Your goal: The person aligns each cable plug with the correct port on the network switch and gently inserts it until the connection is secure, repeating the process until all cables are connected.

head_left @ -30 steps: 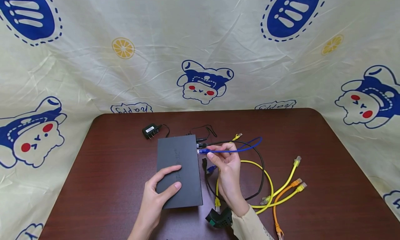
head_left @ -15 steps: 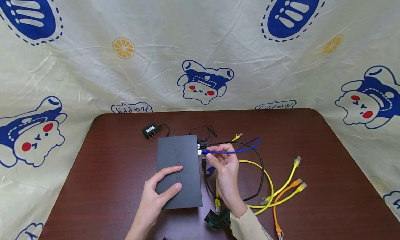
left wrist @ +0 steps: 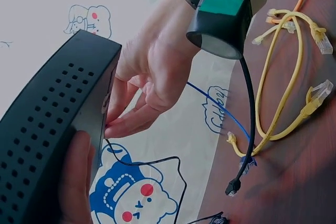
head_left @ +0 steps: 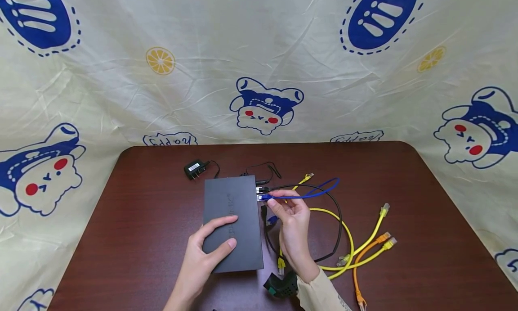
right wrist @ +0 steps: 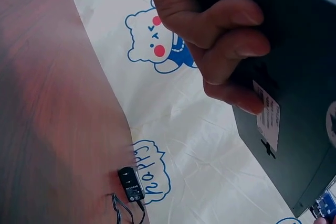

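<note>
My left hand (head_left: 202, 248) grips a dark grey network switch (head_left: 244, 200), thumb and index finger on top, the other fingers curled beneath its underside in the right wrist view. A white label (right wrist: 269, 116) shows there beside those fingertips. My right hand (head_left: 294, 227) pinches the blue Ethernet cable (head_left: 265, 197) near its plug, right at the ports on the switch's right side. Just above it, a black cable (head_left: 263, 190) is at a neighbouring port. A thin black power cord (head_left: 262, 182) meets the same side further back. In the left wrist view the right fingertips hide the plug.
A black power adapter (head_left: 195, 169) lies at the back left of the table (head_left: 133, 239). Yellow Ethernet cables (head_left: 351, 243) and an orange Ethernet cable (head_left: 356, 275) lie to the right. A camera (head_left: 281, 285) sits on the right wrist. A patterned cloth (head_left: 202, 108) hangs behind.
The switch and right hand have shifted only slightly. Both hands keep their hold, and the blue plug stays at the port side.
</note>
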`<move>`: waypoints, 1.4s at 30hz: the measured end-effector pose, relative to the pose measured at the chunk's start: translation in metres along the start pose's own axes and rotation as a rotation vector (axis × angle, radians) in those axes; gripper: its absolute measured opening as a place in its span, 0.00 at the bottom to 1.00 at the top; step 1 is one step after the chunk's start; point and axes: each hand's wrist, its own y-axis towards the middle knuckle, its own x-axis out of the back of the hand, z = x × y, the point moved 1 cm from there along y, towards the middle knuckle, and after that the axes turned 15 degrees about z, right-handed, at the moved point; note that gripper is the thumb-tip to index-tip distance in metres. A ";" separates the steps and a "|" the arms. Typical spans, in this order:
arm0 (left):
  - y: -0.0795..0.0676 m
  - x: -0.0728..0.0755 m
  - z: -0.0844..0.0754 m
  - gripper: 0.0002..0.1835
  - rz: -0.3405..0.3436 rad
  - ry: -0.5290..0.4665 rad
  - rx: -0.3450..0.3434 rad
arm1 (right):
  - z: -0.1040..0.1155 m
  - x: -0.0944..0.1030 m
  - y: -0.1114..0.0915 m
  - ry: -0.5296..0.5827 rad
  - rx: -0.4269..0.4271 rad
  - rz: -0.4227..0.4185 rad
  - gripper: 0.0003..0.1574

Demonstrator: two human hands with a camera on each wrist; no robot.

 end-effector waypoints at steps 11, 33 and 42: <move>0.001 0.001 -0.003 0.19 -0.002 0.047 0.040 | 0.001 0.000 0.001 0.041 -0.070 0.027 0.13; 0.016 0.005 0.017 0.19 -0.113 -0.023 -0.022 | -0.010 0.009 0.008 0.103 -0.244 0.106 0.17; 0.018 0.007 0.017 0.18 -0.054 -0.001 -0.018 | 0.001 0.019 -0.003 0.049 -0.262 0.122 0.15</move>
